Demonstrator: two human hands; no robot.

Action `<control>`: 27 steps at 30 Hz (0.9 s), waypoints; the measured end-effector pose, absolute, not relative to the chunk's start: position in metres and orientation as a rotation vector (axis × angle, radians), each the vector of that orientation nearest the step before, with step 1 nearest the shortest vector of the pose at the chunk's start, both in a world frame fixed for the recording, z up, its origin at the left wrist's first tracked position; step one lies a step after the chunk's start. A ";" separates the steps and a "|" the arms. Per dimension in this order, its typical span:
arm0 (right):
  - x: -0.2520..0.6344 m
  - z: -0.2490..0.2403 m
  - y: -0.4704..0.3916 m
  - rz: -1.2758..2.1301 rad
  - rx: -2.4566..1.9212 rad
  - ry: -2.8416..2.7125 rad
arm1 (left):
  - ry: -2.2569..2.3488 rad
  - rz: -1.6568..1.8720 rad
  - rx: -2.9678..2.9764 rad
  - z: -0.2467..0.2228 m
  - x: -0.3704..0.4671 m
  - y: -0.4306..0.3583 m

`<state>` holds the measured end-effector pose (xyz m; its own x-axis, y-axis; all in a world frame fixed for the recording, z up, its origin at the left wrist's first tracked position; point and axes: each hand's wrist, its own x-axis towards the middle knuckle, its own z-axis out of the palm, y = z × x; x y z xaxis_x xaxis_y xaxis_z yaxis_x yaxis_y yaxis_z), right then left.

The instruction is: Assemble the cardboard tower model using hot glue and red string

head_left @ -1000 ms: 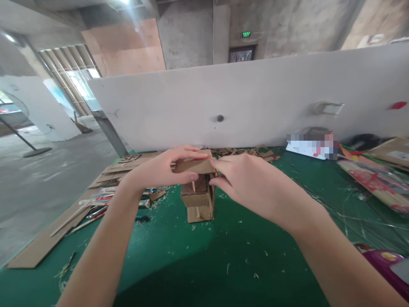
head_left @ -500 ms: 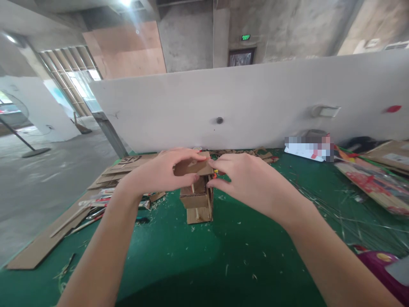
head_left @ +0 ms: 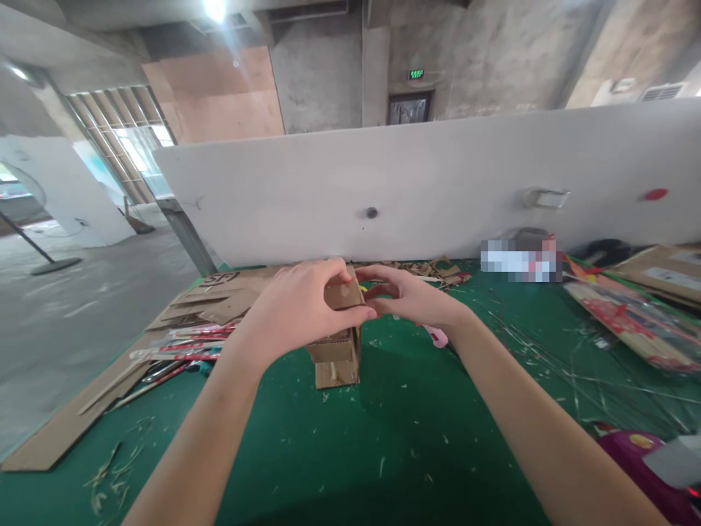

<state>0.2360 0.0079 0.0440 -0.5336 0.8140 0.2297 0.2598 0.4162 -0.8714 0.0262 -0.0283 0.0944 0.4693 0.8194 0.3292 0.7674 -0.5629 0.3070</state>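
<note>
A small brown cardboard structure [head_left: 334, 352] stands upright on the green table, with a short light stick at its lower front. My left hand [head_left: 296, 310] is wrapped round its upper part from the left, the thumb along the front and the fingers behind the top cardboard panel. From the right, my right hand [head_left: 408, 294] has its curled fingertips at the panel's right edge, close to the left thumb. My hands hide much of the upper structure. A bit of yellow shows behind the right fingers.
Cardboard sheets [head_left: 33, 446] and packaged tools [head_left: 197, 340] lie on the left. A pink-handled tool [head_left: 437, 336] is beside my right wrist. Clear thin strips [head_left: 580, 365], a packet of sticks [head_left: 629, 325] and a purple object [head_left: 640, 467] are at right. A white partition [head_left: 301, 197] stands behind.
My left hand has shifted right, its thumb now reaching the panel's right edge. The right hand's fingers have curled closer around that edge. The pink-handled tool has come into view.
</note>
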 end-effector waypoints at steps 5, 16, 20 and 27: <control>0.220 0.028 0.020 0.897 -0.982 -1.837 | 1.393 0.680 2.615 0.092 0.025 -0.027; 0.201 0.034 0.044 0.882 -0.899 -1.450 | 1.325 0.717 2.515 0.090 0.021 -0.024; 0.188 0.049 0.059 0.828 -0.857 -1.566 | 1.274 0.717 2.486 0.089 0.018 -0.019; 0.171 0.059 0.069 0.961 -0.823 -1.542 | 1.257 0.678 2.397 0.090 0.014 -0.017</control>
